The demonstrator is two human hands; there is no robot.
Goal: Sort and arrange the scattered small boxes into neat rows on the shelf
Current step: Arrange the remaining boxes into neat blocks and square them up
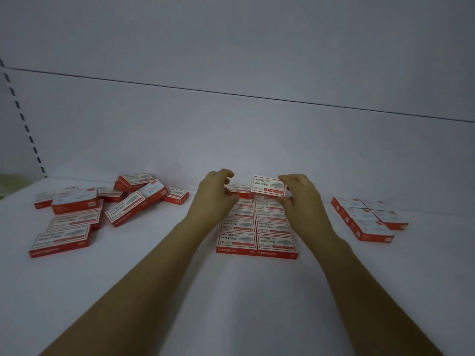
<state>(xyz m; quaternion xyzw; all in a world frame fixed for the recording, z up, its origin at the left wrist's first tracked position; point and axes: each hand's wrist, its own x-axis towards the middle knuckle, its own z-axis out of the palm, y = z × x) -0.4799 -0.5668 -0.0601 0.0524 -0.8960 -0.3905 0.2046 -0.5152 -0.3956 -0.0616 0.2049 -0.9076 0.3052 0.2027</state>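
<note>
As the grid needs extending, the right hand pinches a tilted staple box over its far end; the left hand's grip is unclear.

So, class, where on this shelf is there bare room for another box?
Bare shelf lies along the near side, between the scattered pile and the centre block, and between that block and the right block. Crowded: the pile itself and the centre block's back, where left hand and right hand meet.
</note>
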